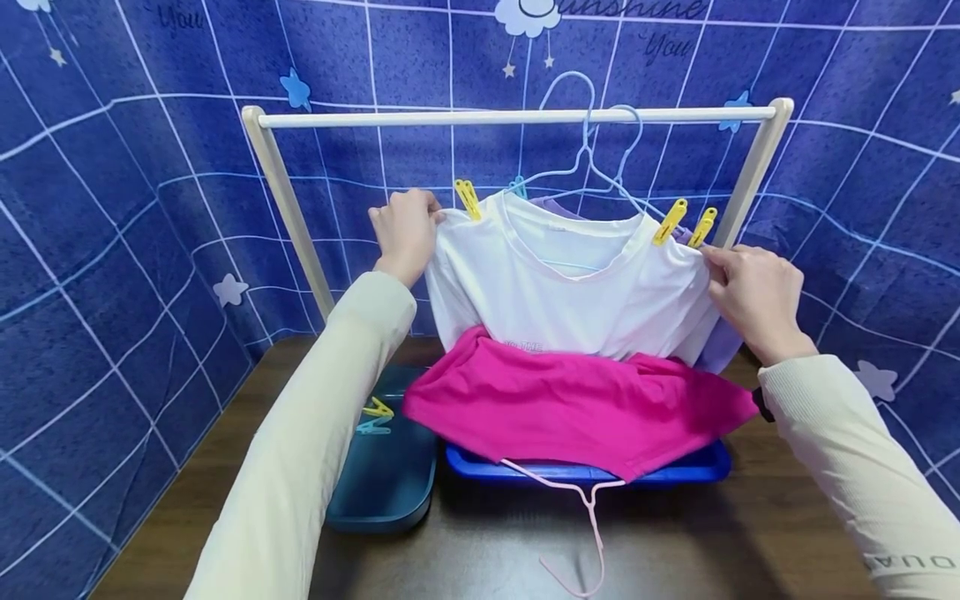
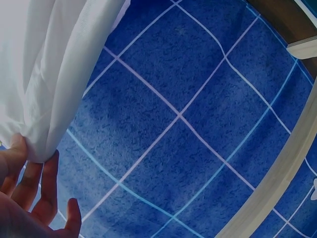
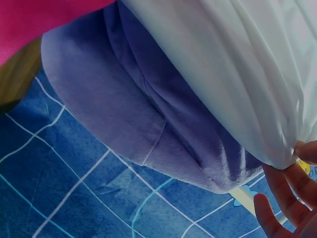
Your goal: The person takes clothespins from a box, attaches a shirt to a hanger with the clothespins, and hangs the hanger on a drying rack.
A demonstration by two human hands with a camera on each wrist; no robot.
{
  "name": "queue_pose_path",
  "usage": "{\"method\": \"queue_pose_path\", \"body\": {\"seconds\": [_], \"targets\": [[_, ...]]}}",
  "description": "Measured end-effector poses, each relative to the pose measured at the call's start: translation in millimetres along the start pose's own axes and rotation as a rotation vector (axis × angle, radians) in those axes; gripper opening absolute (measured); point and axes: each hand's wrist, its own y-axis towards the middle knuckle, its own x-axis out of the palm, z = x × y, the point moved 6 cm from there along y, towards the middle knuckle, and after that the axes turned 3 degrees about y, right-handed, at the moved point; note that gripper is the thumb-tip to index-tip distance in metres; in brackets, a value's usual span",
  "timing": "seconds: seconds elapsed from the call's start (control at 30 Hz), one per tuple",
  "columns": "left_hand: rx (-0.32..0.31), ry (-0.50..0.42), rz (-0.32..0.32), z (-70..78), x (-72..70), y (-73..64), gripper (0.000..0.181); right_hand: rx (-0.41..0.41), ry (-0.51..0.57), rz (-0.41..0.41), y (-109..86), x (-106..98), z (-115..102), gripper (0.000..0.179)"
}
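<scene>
A white T-shirt (image 1: 577, 308) hangs from a light blue hanger (image 1: 581, 158) on the rack's bar. My left hand (image 1: 405, 233) pinches its left shoulder edge between thumb and fingers, and my right hand (image 1: 757, 292) pinches the right shoulder edge. Yellow clothespins sit near both shoulders, one clothespin (image 1: 467, 200) on the left and another clothespin (image 1: 670, 222) on the right. Behind the shirt a purple garment (image 3: 129, 99) shows, with a further yellow clothespin (image 1: 702, 227) close to my right fingers. The left wrist view has the gathered white cloth (image 2: 44, 99) at my fingertips.
A magenta garment (image 1: 577, 408) lies over a blue basket (image 1: 675, 475), a pink hanger (image 1: 590, 500) sticking out toward me. To its left a dark teal tray (image 1: 382, 492) holds a yellow clothespin (image 1: 378, 408) and a blue clothespin (image 1: 372, 427). The wooden rack (image 1: 288, 208) stands behind.
</scene>
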Motion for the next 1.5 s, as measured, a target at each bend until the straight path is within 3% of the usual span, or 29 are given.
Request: {"method": "queue_pose_path", "body": {"seconds": [0.5, 0.67, 0.93, 1.2, 1.5], "targets": [[-0.001, 0.015, -0.034, -8.8, 20.4, -7.2, 0.019, -0.031, 0.005, -0.003, -8.3, 6.1, -3.3, 0.023], [0.006, 0.018, -0.08, -12.0, 30.3, -10.4, 0.02, -0.053, 0.019, -0.003, -14.9, 8.6, -5.3, 0.023], [0.077, -0.001, -0.202, -11.5, 44.9, -12.4, 0.034, -0.082, 0.041, 0.008, -20.0, 6.5, -9.5, 0.019], [0.078, -0.011, -0.216, -11.5, 46.7, -12.7, 0.038, -0.109, 0.076, -0.006, -24.7, 5.5, -8.0, 0.018], [0.107, -0.009, -0.17, -16.1, 37.0, -17.2, 0.038, -0.12, 0.08, 0.032, -30.7, -4.9, -6.4, 0.02]]}}
